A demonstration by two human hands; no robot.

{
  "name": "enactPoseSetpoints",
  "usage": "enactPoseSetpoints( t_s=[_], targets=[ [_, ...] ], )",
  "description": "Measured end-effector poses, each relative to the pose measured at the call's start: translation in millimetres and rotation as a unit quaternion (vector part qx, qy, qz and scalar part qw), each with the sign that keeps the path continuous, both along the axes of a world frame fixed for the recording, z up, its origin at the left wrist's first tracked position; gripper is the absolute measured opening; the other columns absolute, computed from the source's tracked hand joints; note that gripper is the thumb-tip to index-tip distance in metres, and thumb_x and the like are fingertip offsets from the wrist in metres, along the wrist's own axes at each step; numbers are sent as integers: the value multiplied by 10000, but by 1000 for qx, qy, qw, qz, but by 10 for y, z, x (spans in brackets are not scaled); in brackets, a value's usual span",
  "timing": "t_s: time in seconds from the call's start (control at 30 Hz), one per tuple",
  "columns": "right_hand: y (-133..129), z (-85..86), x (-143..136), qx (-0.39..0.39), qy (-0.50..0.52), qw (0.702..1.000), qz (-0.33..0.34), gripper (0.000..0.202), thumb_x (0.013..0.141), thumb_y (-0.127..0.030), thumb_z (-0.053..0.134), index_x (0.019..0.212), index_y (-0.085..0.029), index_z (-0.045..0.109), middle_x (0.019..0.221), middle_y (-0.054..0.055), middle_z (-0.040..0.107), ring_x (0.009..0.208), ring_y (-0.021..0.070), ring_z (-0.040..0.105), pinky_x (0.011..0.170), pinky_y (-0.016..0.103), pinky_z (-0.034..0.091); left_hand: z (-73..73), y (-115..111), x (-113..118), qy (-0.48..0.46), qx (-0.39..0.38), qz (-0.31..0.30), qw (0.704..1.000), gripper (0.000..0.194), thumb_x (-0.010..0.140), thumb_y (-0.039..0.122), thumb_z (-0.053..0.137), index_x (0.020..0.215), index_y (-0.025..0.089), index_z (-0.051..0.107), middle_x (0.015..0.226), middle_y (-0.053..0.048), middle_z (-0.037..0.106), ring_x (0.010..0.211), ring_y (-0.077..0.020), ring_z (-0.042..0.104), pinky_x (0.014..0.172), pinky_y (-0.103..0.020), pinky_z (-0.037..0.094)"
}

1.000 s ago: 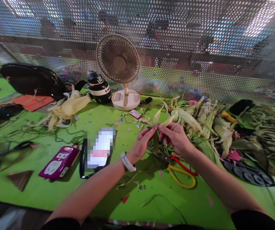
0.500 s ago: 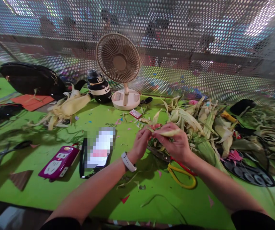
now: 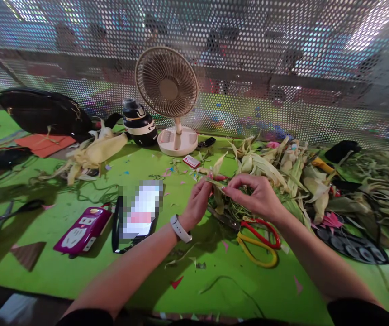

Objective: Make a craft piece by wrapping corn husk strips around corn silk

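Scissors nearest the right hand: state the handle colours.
One red handle, one yellow handle; shown in the head view.

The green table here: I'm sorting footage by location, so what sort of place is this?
Probably a workshop or craft bench: loose corn husks and red-and-yellow-handled scissors lie on the green table, amid scattered paper scraps.
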State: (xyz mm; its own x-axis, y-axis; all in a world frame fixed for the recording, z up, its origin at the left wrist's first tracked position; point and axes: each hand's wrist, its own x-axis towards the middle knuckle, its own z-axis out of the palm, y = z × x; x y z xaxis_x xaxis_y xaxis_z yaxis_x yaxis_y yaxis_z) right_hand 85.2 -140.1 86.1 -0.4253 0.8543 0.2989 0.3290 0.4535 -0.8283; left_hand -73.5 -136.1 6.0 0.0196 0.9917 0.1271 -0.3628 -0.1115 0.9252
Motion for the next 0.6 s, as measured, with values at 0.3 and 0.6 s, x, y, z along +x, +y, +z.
enactPoseSetpoints(
  t_s=[0.3,0.6],
  targets=[
    [-111,-53,-40,323,-212,913,-128,157,828,-166,538,919,-197,662,854,84,640,787,209,578,770,375,441,-45,-15,-13,31,-1,4,1000,320,822,497,565,787,197,670,714,-3,593,640,-135,455,644,-257,381],
    [-25,37,-20,-151,27,988,25,186,832,-232,496,1010,-186,529,699,-17,559,566,110,489,492,226,374,20,-61,13,66,56,6,996,361,826,525,535,689,200,613,722,-15,541,687,-159,428,685,-276,383]
  ],
)
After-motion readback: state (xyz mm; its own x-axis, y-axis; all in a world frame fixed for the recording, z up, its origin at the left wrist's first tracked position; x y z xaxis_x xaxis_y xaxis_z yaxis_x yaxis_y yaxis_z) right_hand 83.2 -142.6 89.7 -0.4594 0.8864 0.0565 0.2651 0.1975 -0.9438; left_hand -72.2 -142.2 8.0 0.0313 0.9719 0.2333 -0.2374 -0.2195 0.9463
